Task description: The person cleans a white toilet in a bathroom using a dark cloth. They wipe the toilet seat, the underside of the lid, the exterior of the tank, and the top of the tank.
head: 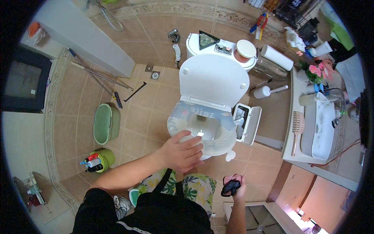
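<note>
A white toilet stands before me with its lid (214, 79) raised against the tank. A pale blue-grey padded seat cover (223, 125) bearing writing lies on the seat, and a small white tab (230, 155) sticks out at its front right. Over the front left of the seat is my left hand (184, 152), fingers apart and holding nothing; whether it touches the cover, I cannot tell. Lower right, beside my knee, my right hand (239, 187) grips a crumpled black cloth item (230, 187).
A lidded bin (252, 125) stands open right of the toilet, below a toilet brush (266, 91). A washbasin counter (295, 99) runs along the right. Left are a green tub (107, 124), a bucket of bottles (107, 158) and long-handled tools (99, 81). A jar (244, 51) sits on the tank.
</note>
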### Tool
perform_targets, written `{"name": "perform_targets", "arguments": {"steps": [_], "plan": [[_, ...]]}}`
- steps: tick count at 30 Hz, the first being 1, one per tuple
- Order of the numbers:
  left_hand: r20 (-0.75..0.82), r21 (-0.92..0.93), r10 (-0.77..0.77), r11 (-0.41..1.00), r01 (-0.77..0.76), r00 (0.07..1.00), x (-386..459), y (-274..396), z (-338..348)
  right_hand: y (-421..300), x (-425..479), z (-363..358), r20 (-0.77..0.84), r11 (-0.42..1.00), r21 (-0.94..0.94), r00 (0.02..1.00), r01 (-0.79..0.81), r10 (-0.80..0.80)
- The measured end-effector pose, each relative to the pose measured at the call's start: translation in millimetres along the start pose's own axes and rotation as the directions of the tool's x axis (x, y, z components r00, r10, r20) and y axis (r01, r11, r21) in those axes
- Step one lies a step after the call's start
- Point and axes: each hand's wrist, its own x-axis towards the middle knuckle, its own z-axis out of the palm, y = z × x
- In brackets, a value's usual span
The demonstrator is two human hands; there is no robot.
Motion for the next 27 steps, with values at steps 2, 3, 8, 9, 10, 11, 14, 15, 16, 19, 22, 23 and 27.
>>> {"name": "perform_targets", "arguments": {"steps": [2,3,8,9,10,11,14,15,16,19,22,23,27], "plan": [[-0.035,-0.008,0.096,0.995,-0.097,0.995,12,17,-14,-2,-2,-27,-0.114,0.997,-0.072,0.993,-0.006,-0.003],[-0.055,0.0,0.128,0.992,-0.128,0.99,17,28,-21,-5,-4,-40,-0.173,0.994,-0.104,0.985,-0.014,-0.005],[-0.112,0.039,0.296,0.955,-0.294,0.949,18,69,-60,-35,-66,4,0.148,0.923,-0.272,0.96,0.271,-0.238],[-0.116,0.037,0.328,0.945,-0.325,0.938,13,78,-67,-40,-81,21,0.209,0.885,-0.311,0.933,0.347,-0.292],[-0.14,0.018,0.369,0.929,-0.37,0.919,9,88,-71,-45,-101,30,0.253,0.832,-0.354,0.9,0.427,-0.354],[-0.135,0.028,0.419,0.907,-0.419,0.898,5,97,-77,-51,-117,38,0.307,0.776,-0.387,0.863,0.497,-0.4],[-0.13,0.066,0.561,0.828,-0.557,0.818,1,126,-103,-92,-171,50,0.493,0.787,-0.419,0.841,0.453,-0.221],[-0.146,0.064,0.598,0.801,-0.595,0.788,0,138,-107,-103,-189,52,0.567,0.806,-0.384,0.804,0.451,-0.18],[-0.167,0.05,0.609,0.791,-0.61,0.776,-6,148,-115,-114,-212,71,0.602,0.77,-0.431,0.786,0.471,-0.144],[-0.253,0.023,0.626,0.766,-0.643,0.737,-18,169,-127,-146,-280,134,0.717,0.548,-0.571,0.696,0.611,-0.03],[-0.262,0.005,0.661,0.73,-0.684,0.703,-25,189,-134,-143,-322,174,0.713,0.538,-0.611,0.699,0.58,0.055],[-0.26,-0.001,0.682,0.707,-0.707,0.683,-23,196,-137,-139,-331,178,0.725,0.538,-0.599,0.687,0.593,0.049],[-0.203,-0.038,0.718,0.673,-0.738,0.665,-17,214,-137,-120,-327,173,0.749,0.548,-0.558,0.662,0.623,0.01]]}}
